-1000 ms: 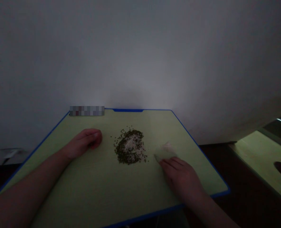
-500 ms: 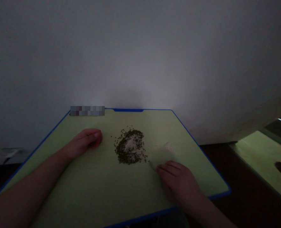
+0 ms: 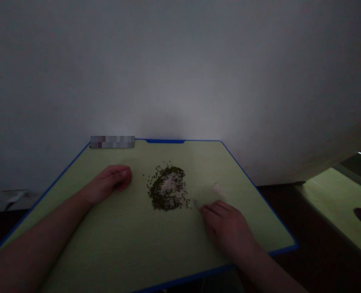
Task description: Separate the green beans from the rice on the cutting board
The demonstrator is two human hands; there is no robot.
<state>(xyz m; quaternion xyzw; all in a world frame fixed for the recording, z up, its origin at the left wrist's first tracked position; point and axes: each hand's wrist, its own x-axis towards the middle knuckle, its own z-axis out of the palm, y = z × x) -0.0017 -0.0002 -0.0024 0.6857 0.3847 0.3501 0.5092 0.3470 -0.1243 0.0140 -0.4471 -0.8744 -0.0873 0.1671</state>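
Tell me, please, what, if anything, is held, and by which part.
Right hand: a thin, unidentifiable item, by its near end. Left hand: curled shut; cannot be told.

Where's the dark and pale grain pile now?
In the head view, the grain pile lies centrally on the blue-edged table, between the left hand and right hand, left of the smaller pale patch.

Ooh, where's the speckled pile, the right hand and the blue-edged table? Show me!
Speckled pile (image 3: 168, 189): head view, middle of the heap.
Right hand (image 3: 229, 226): head view, back of the hand.
Blue-edged table (image 3: 131, 244): head view, bare top near the front.
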